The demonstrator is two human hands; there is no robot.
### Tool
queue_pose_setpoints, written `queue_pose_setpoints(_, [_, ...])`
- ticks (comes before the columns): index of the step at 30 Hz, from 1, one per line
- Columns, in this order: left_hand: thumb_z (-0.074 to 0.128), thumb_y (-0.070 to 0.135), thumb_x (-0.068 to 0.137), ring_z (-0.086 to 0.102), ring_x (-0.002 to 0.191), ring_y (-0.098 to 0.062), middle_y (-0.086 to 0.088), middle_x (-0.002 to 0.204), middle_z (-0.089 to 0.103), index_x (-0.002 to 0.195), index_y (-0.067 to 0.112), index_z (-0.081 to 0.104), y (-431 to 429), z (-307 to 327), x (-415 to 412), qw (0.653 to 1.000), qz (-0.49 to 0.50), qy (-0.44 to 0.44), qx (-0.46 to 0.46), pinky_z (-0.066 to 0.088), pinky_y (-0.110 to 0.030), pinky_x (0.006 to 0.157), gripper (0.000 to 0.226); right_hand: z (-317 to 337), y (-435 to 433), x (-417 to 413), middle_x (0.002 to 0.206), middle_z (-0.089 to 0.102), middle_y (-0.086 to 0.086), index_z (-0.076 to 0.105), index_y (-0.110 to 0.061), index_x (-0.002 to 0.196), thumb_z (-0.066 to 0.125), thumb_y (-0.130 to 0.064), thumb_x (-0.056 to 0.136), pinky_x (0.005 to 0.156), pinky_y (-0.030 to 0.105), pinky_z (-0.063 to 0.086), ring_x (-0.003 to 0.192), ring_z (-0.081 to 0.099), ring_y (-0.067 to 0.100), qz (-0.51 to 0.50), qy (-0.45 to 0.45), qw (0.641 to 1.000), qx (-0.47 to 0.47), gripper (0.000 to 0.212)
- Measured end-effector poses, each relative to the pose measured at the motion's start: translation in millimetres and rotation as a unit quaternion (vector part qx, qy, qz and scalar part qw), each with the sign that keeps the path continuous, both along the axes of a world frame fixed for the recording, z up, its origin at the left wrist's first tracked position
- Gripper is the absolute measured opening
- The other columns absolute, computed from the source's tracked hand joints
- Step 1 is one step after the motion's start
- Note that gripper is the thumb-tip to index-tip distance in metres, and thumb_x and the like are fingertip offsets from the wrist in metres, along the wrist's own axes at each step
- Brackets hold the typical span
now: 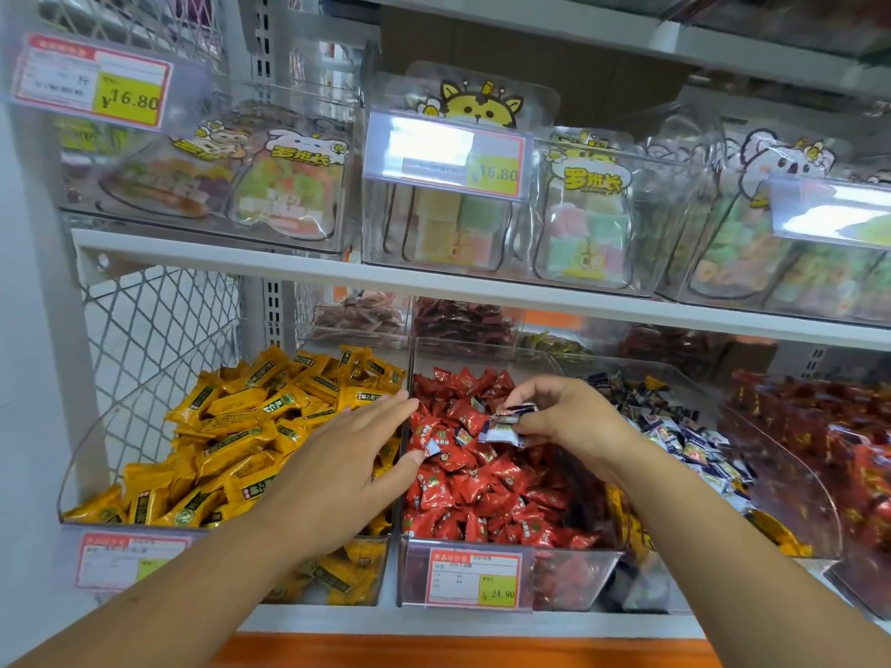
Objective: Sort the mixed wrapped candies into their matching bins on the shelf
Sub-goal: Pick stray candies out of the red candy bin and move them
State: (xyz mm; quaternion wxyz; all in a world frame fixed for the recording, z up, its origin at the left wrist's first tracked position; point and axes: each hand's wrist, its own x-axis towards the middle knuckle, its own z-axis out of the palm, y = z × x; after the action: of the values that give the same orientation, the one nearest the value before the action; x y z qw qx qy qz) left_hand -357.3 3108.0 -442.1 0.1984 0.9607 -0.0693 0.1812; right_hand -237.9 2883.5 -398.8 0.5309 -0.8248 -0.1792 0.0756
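Mid-frame, the right hand (573, 421) pinched blue candies (506, 426) (probably light, crinkly, slippery; best gripped mid-body); the left hand (352, 455) was flat, released.

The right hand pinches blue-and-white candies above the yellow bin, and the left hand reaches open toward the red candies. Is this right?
Not quite. In the head view the right hand pinches the blue-and-white candies above the red bin, not the yellow one. The left hand does reach open toward the red candies.
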Motion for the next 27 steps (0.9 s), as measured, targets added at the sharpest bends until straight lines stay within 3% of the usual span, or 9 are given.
queue_pose_setpoints(3, [0.004,0.077,0.073,-0.003,0.132,0.017,0.032,0.149,0.0,0.149,0.045,0.012,1,-1,2,1.0,0.001,0.0,0.008,-0.003,-0.014,0.109,0.083,7,-9,-1,0.077,0.07,0.002,0.069,-0.014,0.072,0.067,0.013,0.076,0.061,0.024,0.052,0.066,0.064,0.019,-0.014,-0.049,0.999,-0.004,0.028])
queue_pose_setpoints(7, [0.002,0.078,0.071,-0.004,0.132,0.017,0.032,0.149,-0.002,0.149,0.046,0.009,1,0,2,1.0,0.005,0.004,0.018,-0.003,-0.014,0.11,0.085,27,-42,8,0.071,0.066,-0.001,0.069,-0.021,0.076,0.069,0.004,0.074,0.048,0.021,0.039,0.055,0.053,0.014,-0.175,-0.201,0.963,-0.039,0.025])
queue_pose_setpoints(10, [0.001,0.084,0.071,-0.001,0.134,0.015,0.03,0.151,0.0,0.149,0.046,0.011,2,-2,3,1.0,0.004,-0.003,0.014,0.0,-0.016,0.111,0.088,28,-75,16,0.09,0.069,0.005,0.069,-0.023,0.091,0.069,-0.007,0.082,0.052,0.024,0.039,0.065,0.055,0.016,-0.252,-0.23,0.934,-0.102,0.018])
queue_pose_setpoints(13, [-0.006,0.087,0.068,-0.001,0.133,0.016,0.031,0.151,0.002,0.148,0.047,0.013,3,-5,4,1.0,0.004,-0.007,0.014,0.002,-0.016,0.111,0.092,15,-92,16,0.108,0.065,0.008,0.066,-0.024,0.117,0.065,-0.015,0.089,0.052,0.026,0.04,0.055,0.051,0.014,-0.219,-0.166,0.94,-0.201,0.029])
queue_pose_setpoints(15, [-0.007,0.088,0.067,0.0,0.133,0.016,0.031,0.151,0.003,0.148,0.047,0.014,3,-5,5,1.0,0.002,-0.009,0.008,0.002,-0.017,0.111,0.093,17,-90,13,0.112,0.064,0.007,0.064,-0.025,0.121,0.061,-0.017,0.092,0.051,0.026,0.041,0.055,0.055,0.014,-0.211,-0.175,0.94,-0.201,0.03])
queue_pose_setpoints(17, [-0.007,0.089,0.067,-0.001,0.133,0.016,0.031,0.15,0.002,0.148,0.047,0.013,1,-4,4,1.0,0.003,-0.009,0.011,0.001,-0.016,0.111,0.094,24,-77,8,0.118,0.066,0.003,0.065,-0.025,0.12,0.059,-0.016,0.093,0.065,0.025,0.047,0.074,0.064,0.016,-0.194,-0.219,0.939,-0.181,0.029])
queue_pose_setpoints(19, [-0.003,0.088,0.067,-0.002,0.132,0.016,0.032,0.149,0.0,0.148,0.047,0.012,0,-2,3,1.0,0.006,-0.004,0.012,0.0,-0.015,0.11,0.092,27,-52,0,0.116,0.067,-0.006,0.068,-0.025,0.117,0.061,-0.015,0.091,0.084,0.021,0.043,0.093,0.061,0.008,-0.14,-0.252,0.94,-0.184,0.028])
queue_pose_setpoints(22, [0.001,0.083,0.072,-0.004,0.131,0.017,0.033,0.148,-0.002,0.148,0.048,0.012,0,-2,2,1.0,0.005,0.001,0.011,-0.002,-0.014,0.109,0.085,12,-4,-12,0.112,0.067,-0.013,0.07,-0.026,0.112,0.066,-0.021,0.09,0.094,0.018,0.042,0.099,0.059,0.0,0.008,-0.225,0.947,-0.227,0.024])
queue_pose_setpoints(27, [0.006,0.077,0.075,-0.003,0.132,0.018,0.033,0.15,-0.001,0.148,0.048,0.012,0,0,2,1.0,0.006,0.004,0.005,-0.001,-0.015,0.111,0.079,-42,46,6,0.138,0.055,0.0,0.055,-0.022,0.134,0.058,-0.026,0.095,0.112,0.03,0.029,0.13,0.045,0.022,0.058,-0.219,0.911,-0.344,0.039])
